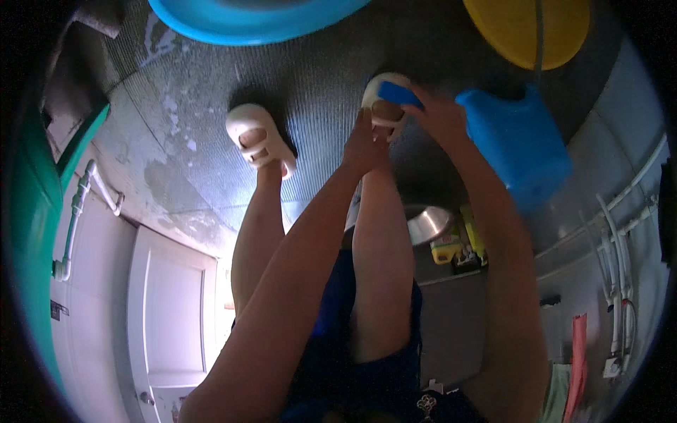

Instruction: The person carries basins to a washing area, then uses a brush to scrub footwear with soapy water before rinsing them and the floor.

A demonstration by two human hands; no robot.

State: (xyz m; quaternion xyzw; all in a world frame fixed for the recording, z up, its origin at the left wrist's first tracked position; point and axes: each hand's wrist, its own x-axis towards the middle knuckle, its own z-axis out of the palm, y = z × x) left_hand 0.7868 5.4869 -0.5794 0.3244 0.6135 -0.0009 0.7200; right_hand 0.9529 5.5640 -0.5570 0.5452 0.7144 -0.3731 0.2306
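Sponge point(399, 94), blue and oblong, sits clamped in my right hand point(438, 116), pressed against the top of the white sandal point(384, 106) on my right foot. My left hand point(363, 148) rests at the ankle just below that sandal, close beside the other hand; whether its fingers grip anything I cannot tell. My other white sandal point(257, 137) stands apart on the ribbed grey floor point(317, 63). A blue jerrycan point(522, 144) stands just right of my right hand, with a blue tub point(247, 21) and a yellow tub point(525, 28) beyond.
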